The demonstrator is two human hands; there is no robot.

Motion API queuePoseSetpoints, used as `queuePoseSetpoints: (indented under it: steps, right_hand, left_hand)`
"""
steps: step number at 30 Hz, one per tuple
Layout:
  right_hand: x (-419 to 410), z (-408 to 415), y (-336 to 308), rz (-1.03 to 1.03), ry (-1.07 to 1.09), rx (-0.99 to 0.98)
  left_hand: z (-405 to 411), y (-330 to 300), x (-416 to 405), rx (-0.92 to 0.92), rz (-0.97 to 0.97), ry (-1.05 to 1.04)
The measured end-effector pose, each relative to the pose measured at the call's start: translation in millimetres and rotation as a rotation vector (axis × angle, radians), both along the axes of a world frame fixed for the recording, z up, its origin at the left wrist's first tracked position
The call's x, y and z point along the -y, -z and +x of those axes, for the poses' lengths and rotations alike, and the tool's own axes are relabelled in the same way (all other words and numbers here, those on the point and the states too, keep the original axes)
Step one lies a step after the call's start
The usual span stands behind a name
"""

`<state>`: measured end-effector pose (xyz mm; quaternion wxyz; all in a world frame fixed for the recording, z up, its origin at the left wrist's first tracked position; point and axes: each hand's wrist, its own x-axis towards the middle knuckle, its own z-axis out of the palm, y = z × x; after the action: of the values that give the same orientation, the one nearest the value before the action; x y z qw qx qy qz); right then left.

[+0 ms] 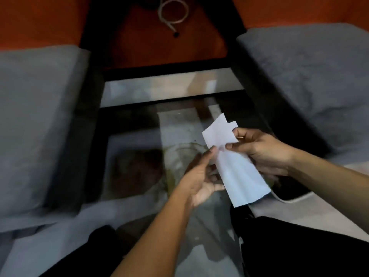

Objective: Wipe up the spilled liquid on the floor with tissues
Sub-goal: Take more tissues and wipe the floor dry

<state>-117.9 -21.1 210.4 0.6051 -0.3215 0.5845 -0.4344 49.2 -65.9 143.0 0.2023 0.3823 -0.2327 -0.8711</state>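
Right hand (259, 150) pinches a folded white tissue (233, 162); left hand (201, 176), fingers relaxed, touches its edge, above a yellowish spill (179, 154) on the floor (179, 124).

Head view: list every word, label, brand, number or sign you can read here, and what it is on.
None can be read.
White folded tissue, held by the right hand with the left hand touching it: blank on the side shown.
Grey cushions, white coiled cable, yellowish spill on the floor: no print visible; the frame is blurred.
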Motion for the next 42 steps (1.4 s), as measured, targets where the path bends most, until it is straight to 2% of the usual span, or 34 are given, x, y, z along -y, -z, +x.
queuePoseSetpoints:
  steps: [2,5,6,8,12,15,18,22,26,28,30,34,36,37,40,42]
  right_hand:
    - [14,21,25,0.01,-0.006,-0.127]
    - [35,41,68,0.033,0.027,-0.437]
    - [41,48,81,0.053,0.045,-0.443]
    - [51,61,116,0.141,0.006,-0.331]
    - [56,83,179,0.465,-0.129,-0.033]
    - [55,91,221,0.498,-0.031,0.173]
    - [57,86,249,0.455,0.001,0.272]
    - [58,72,288,0.477,-0.004,0.314]
    - [60,54,316,0.379,0.161,0.302]
    - [67,35,329,0.342,0.236,0.333]
    - [77,18,337,0.327,0.278,0.311]
    - [95,-2,348,0.307,0.352,0.278]
    - [110,-20,352,0.257,0.476,0.16]
    - [120,-30,352,0.231,0.55,-0.007]
    - [153,-64,351,0.237,0.602,-0.742]
    - [170,-78,351,0.247,0.504,-1.093]
  left_hand:
    - [11,12,3,0.032,0.015,-0.034]
    - [34,46,12,0.046,0.054,-0.105]
    - [44,59,17,0.054,0.058,-0.134]
    - [68,86,28,0.095,0.042,-0.167]
    - [96,134,33,0.185,-0.006,-0.154]
    - [101,172,36,0.23,-0.079,-0.147]
    - [100,197,42,0.409,-0.226,-0.041]
    - [75,227,52,0.382,-0.284,0.035]
    - [47,246,75,0.283,-0.092,0.025]
    - [33,254,92,0.345,-0.048,0.044]
    - [20,267,104,0.435,-0.108,0.062]
    - [-6,285,124,0.501,-0.261,0.057]
    - [-14,291,136,0.647,-0.407,0.047]
    - [-16,291,143,0.708,-0.459,0.037]
    - [-11,287,168,0.78,-0.548,0.088]
    - [-4,284,185,0.779,-0.606,0.144]
